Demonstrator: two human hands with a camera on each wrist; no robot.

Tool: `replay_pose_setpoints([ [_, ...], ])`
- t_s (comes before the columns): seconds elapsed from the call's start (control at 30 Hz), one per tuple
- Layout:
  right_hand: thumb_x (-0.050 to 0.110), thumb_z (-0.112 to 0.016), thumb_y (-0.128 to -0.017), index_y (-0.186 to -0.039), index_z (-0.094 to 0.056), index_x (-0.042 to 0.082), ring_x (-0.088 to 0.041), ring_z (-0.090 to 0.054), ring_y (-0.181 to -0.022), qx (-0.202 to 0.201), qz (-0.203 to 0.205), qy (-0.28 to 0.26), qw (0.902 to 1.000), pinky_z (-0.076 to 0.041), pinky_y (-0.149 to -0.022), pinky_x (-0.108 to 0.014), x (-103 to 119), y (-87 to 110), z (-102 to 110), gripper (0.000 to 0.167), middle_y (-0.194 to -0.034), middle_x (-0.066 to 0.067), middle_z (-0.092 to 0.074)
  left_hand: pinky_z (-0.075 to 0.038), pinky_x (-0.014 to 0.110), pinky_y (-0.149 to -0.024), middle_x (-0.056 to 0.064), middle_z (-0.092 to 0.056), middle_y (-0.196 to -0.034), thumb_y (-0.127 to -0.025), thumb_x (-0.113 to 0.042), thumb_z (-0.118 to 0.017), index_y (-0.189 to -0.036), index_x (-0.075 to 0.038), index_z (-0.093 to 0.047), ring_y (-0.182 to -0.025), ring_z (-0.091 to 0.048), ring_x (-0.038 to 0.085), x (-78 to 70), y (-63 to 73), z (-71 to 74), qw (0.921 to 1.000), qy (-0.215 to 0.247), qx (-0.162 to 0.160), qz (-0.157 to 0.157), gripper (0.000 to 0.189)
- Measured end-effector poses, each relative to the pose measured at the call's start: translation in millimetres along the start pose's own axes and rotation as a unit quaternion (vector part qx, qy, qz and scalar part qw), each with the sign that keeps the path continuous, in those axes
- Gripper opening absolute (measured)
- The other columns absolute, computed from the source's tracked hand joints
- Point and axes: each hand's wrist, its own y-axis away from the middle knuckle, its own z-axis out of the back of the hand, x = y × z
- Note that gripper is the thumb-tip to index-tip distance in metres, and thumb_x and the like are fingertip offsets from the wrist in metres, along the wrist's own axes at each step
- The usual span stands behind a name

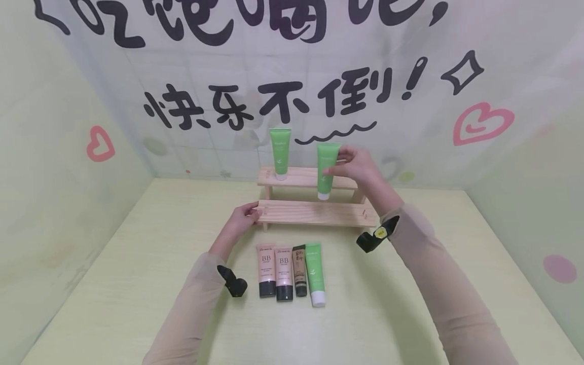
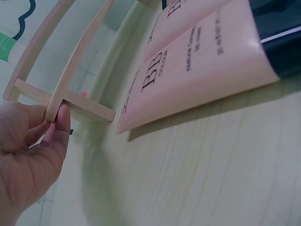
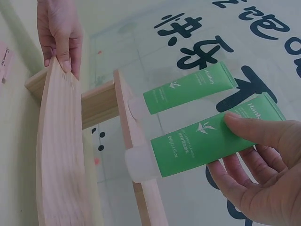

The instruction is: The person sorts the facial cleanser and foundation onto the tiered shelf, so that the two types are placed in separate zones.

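My right hand (image 1: 358, 165) holds a green squeeze tube (image 1: 326, 167), cap down, between thumb and fingers. In the head view it appears in front of the upper shelf of a two-step wooden rack (image 1: 315, 213); the right wrist view shows its white cap apart from the wood. A second green tube (image 1: 280, 152) stands on its cap at the upper shelf's left end. With thumb and fingers, my left hand (image 2: 35, 150) pinches the left end of the lower shelf (image 2: 77, 56).
In front of the rack lie two pink BB tubes (image 1: 266, 268) with black caps, a small brown tube (image 1: 299, 268) and another green tube (image 1: 316, 274), side by side on the pale table (image 1: 137, 284). Behind stands a wall sheet (image 1: 219, 61) with black lettering.
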Motion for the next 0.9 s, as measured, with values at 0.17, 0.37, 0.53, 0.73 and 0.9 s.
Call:
replay_pose_setpoints([
  [0.17, 0.002, -0.074, -0.072, -0.123, -0.051, 0.003, -0.023, -0.055, -0.108, -0.01, -0.001, -0.013, 0.9999, -0.042, -0.102, -0.036, 3, -4.3, 2, 0.056, -0.123, -0.014, -0.056, -0.053, 0.027, -0.083, 0.019, -0.055, -0.116, -0.095, -0.015, -0.049, -0.139, -0.005, -0.037, -0.092, -0.06, 0.019, 4.7, -2.9, 1.2, 0.9999, 0.008, -0.003, -0.012, 0.047],
  [0.37, 0.0, -0.073, -0.071, -0.123, -0.051, 0.004, -0.023, -0.056, -0.109, -0.018, 0.001, -0.027, 0.9995, -0.044, -0.101, -0.035, 5, -11.2, 4, 0.056, -0.123, -0.012, -0.057, -0.054, 0.027, -0.082, 0.018, -0.055, -0.115, -0.094, -0.015, -0.05, -0.138, -0.004, -0.037, -0.089, -0.06, 0.017, 6.3, -1.6, 0.7, 0.9999, 0.011, -0.002, -0.012, 0.047],
  [0.53, 0.0, -0.073, -0.072, -0.126, -0.049, 0.004, -0.023, -0.056, -0.109, -0.021, -0.002, -0.034, 0.9992, -0.044, -0.1, -0.034, 5, -17.9, 5, 0.06, -0.125, -0.013, -0.055, -0.053, 0.026, -0.084, 0.018, -0.053, -0.12, -0.095, -0.014, -0.048, -0.139, -0.006, -0.036, -0.088, -0.058, 0.013, 3.9, -1.8, -1.5, 1.0, 0.005, -0.004, 0.004, 0.047],
  [0.73, 0.0, -0.072, -0.073, -0.127, -0.048, 0.004, -0.023, -0.056, -0.109, -0.024, 0.0, -0.04, 0.9989, -0.04, -0.104, -0.035, 6, -22.7, 5, 0.06, -0.127, -0.014, -0.054, -0.053, 0.026, -0.084, 0.018, -0.053, -0.121, -0.095, -0.014, -0.048, -0.14, -0.008, -0.036, -0.088, -0.057, 0.013, 1.7, -3.2, -0.2, 0.9999, 0.008, -0.003, 0.007, 0.047],
  [0.9, 0.0, -0.072, -0.073, -0.128, -0.048, 0.004, -0.024, -0.056, -0.11, -0.026, -0.005, -0.039, 0.9989, -0.039, -0.105, -0.035, 6, -26.5, 4, 0.06, -0.128, -0.013, -0.054, -0.053, 0.026, -0.083, 0.018, -0.054, -0.12, -0.095, -0.014, -0.049, -0.139, -0.008, -0.037, -0.09, -0.058, 0.014, 2.3, -3.4, 0.4, 1.0, 0.004, -0.005, 0.006, 0.047],
])
